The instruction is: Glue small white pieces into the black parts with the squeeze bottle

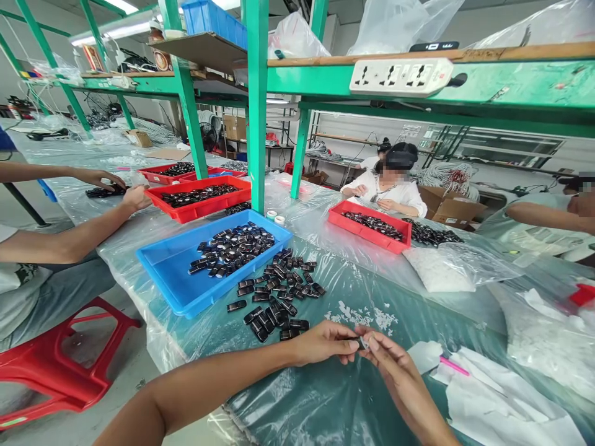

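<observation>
The bench (320, 406) is covered with clear plastic over green. Along its left edge a blue tray (170, 266) is set, with black parts (242, 248) heaped toward its far end. White sheets (502, 396) are spread toward the bench's near edge. Just off the tray's right rim, loose black parts (264, 319) are strewn. The left hand (332, 344) is curled nearly closed, and a small dark piece (359, 342) is gripped between thumb and fingers; its pale end is pinched by the right hand (382, 352), thumb against fingertips. The piece is held above the bench, just nearer than scattered white scraps (348, 313), and is mostly hidden by fingers.
</observation>
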`<action>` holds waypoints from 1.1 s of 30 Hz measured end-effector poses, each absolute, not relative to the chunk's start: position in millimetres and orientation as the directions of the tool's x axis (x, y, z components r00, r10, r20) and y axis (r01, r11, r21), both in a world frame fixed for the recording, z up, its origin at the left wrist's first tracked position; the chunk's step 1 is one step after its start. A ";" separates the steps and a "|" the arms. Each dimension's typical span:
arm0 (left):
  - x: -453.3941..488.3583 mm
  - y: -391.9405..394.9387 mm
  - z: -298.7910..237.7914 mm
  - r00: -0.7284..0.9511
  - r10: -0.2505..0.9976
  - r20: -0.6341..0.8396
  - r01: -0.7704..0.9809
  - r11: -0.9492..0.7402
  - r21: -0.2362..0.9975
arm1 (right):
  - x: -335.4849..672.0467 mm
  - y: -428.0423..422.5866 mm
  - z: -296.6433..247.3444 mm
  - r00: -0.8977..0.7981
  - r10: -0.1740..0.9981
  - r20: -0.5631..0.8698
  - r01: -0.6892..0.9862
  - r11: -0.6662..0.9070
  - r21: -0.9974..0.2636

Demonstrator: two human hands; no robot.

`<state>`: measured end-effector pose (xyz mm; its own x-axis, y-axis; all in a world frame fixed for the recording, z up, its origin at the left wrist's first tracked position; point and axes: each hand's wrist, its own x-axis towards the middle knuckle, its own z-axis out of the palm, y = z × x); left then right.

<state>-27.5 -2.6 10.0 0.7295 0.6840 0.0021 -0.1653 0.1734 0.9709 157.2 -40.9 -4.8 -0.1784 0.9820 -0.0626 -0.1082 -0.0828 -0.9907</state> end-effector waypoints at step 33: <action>-29.6 2.1 16.9 0.712 0.702 -0.003 -0.014 0.018 1.000 | 152.4 -48.1 4.1 0.093 0.995 0.022 0.046 0.018 -0.999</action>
<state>-29.6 2.1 16.9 0.7119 0.7023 -0.0031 -0.0139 0.0184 0.9997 152.4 -48.1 4.1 0.0926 0.9955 0.0221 0.0462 0.0179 -0.9988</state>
